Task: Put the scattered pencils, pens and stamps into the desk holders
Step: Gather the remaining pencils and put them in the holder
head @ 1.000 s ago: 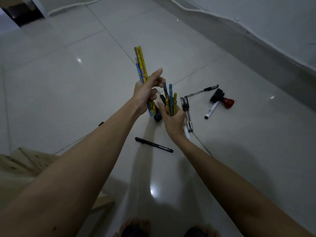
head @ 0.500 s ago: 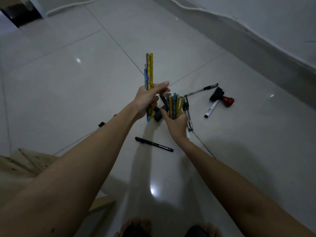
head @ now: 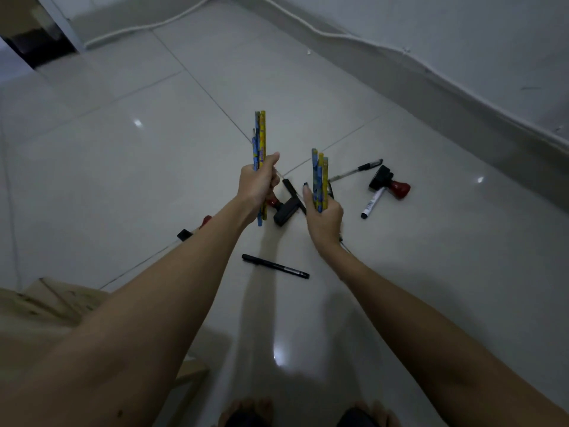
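Overhead, glossy pale tile floor (head: 431, 272) with thin grout lines and light glare. Grey wall (head: 462, 32) at far side, white cable (head: 363, 41) along its base. Left hand (head: 258, 184) fisted round upright pencil bundle (head: 260, 140); right hand (head: 323, 215) fisted round second bundle (head: 319, 177); hands apart. On floor: black pen (head: 275, 266) near feet, stamp (head: 389, 184), white marker (head: 371, 204), clear pen (head: 354, 170), another stamp (head: 284, 209) between hands. Wooden holder (head: 40, 306) at lower left.
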